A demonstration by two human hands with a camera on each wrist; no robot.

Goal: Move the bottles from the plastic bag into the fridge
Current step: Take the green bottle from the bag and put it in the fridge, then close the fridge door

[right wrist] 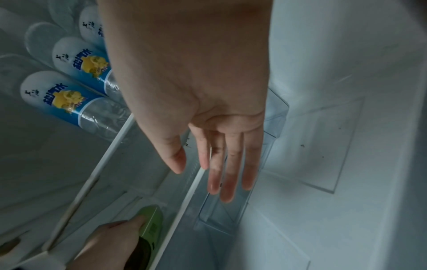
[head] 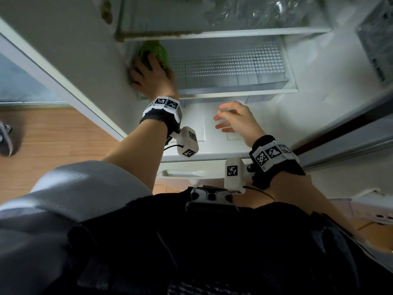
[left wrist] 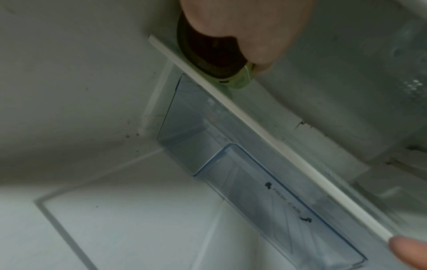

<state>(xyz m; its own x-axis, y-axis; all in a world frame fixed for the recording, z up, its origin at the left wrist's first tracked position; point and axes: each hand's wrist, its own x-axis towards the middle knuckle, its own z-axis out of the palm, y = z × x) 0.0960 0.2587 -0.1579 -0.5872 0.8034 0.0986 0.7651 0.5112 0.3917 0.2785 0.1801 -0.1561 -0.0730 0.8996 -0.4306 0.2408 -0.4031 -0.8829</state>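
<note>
A bottle with a green label (head: pixel 157 51) and dark contents lies on the lower glass shelf (head: pixel 234 64) of the open fridge, hard against its left wall. My left hand (head: pixel 148 75) reaches in and grips this green bottle (left wrist: pixel 233 80) from above, with one finger stretched along the label (right wrist: pixel 152 224). My right hand (head: pixel 229 118) hovers in front of the shelf, fingers straight and spread, holding nothing. Several clear bottles with blue and white labels (right wrist: pixel 69 98) lie side by side on the shelf above. The plastic bag is not in view.
A clear drawer marked FRESH CASE (left wrist: pixel 265 191) sits under the lower shelf. The right part of that shelf (head: pixel 265 67) is bare. The fridge door with its bin (head: pixel 374 39) stands open at the right. Wooden floor (head: pixel 53 135) lies to the left.
</note>
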